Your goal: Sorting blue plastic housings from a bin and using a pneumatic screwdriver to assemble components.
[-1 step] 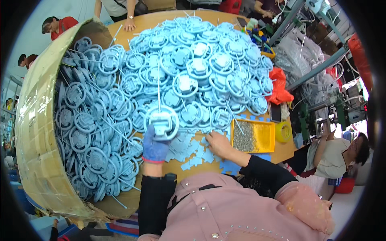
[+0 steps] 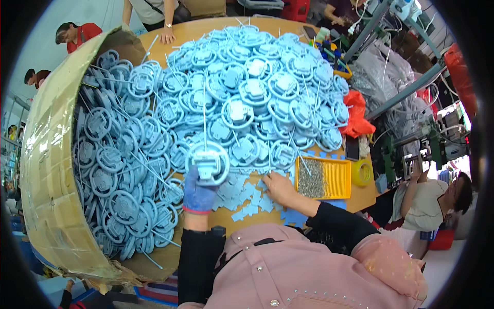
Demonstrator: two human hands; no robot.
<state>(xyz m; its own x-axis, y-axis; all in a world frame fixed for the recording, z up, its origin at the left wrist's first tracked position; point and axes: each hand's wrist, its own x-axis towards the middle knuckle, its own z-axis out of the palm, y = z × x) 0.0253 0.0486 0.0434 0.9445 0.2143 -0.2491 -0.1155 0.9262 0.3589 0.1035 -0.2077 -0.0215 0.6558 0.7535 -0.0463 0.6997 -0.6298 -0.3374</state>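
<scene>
My left hand [image 2: 199, 193], in a blue-purple glove, grips a round light-blue plastic part [image 2: 207, 164] with a ring-shaped rim and a blocky centre. A thin pale rod [image 2: 205, 113] appears to rise from that part. To the right, my bare right hand [image 2: 282, 188] rests among small flat light-blue plastic pieces [image 2: 234, 190]. Its fingers are curled together, and whatever they pinch is hidden. Beyond both hands lies a big heap of the same round parts [image 2: 254, 90], many with thin rods.
A yellow tray [image 2: 337, 177] of small metal screws stands right of my right hand, beside a roll of yellow tape [image 2: 362, 173]. At left, a large cardboard box [image 2: 49, 154] holds more round parts. A red plastic bag [image 2: 356, 116] lies at the heap's right. Other people are around the table.
The view has shifted very slightly, so the table sits a little lower in it. Both hands keep nearly the same pose.
</scene>
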